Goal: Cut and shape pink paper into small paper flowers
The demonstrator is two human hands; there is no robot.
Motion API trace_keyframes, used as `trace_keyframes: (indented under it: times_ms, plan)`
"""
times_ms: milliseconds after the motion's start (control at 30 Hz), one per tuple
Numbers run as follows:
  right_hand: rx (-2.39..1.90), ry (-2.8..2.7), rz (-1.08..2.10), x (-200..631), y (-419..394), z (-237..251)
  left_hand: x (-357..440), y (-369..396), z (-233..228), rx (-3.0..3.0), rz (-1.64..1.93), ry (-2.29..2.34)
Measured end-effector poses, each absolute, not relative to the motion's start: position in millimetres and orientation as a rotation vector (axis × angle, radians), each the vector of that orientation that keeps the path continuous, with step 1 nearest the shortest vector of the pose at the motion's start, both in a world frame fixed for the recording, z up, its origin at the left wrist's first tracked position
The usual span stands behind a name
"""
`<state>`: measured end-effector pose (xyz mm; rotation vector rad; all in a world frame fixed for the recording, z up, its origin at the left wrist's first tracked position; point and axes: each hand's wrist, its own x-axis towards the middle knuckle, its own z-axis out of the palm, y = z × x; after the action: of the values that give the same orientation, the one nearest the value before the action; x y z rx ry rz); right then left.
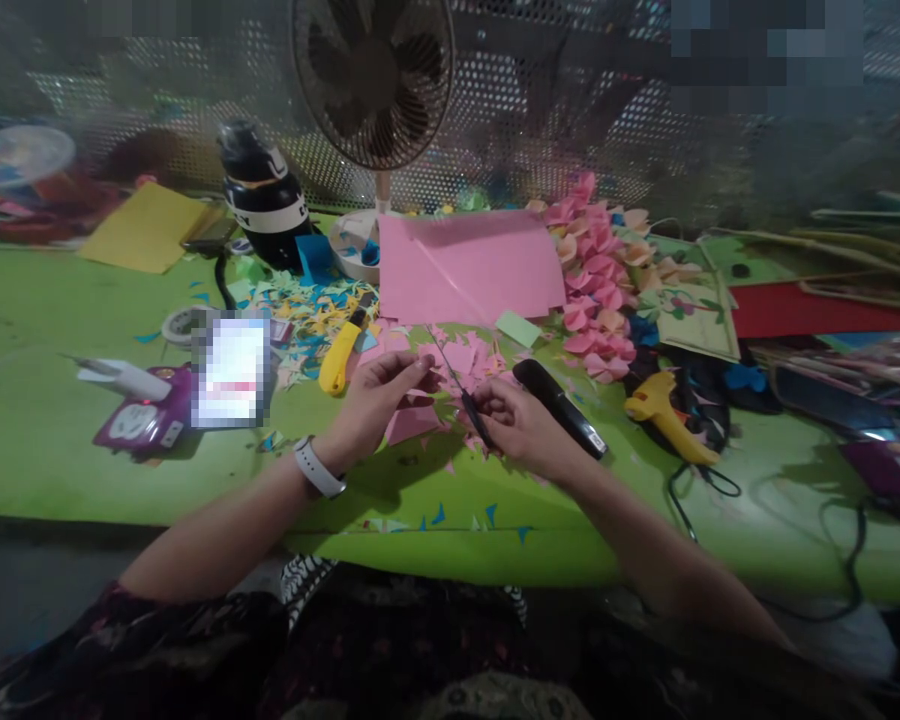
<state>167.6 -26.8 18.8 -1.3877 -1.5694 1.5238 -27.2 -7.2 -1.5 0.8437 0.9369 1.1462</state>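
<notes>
My right hand point(521, 425) is closed around the dark handle of a pair of scissors point(474, 408), whose thin blades point up and to the left. Facing it, my left hand point(382, 400) has thumb and fingers pinched on a small piece of pink paper point(418, 399), partly hidden by the fingers. Pink paper cuttings point(461, 355) lie beneath and between the hands. Just behind them is a stack of pink paper sheets point(469, 265). A yellow utility knife point(339, 355) rests beyond my left hand, and a black stapler-like object point(560, 408) lies beside my right.
Pink paper flowers point(596, 290) are heaped at the back right, near a yellow glue gun point(667, 415) with a cord. A lit phone point(231, 370) leans on a purple power strip point(139, 425) at left. A black bottle point(266, 200) and a fan point(375, 75) stand behind.
</notes>
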Motion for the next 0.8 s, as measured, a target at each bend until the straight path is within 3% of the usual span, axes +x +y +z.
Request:
trace_keyframes:
  times_ms: [800]
  plan:
    - [-1.374,-1.632,1.517,167.9,-24.2,24.3,-27.3,-7.3,-0.2,0.861,1.142,0.921]
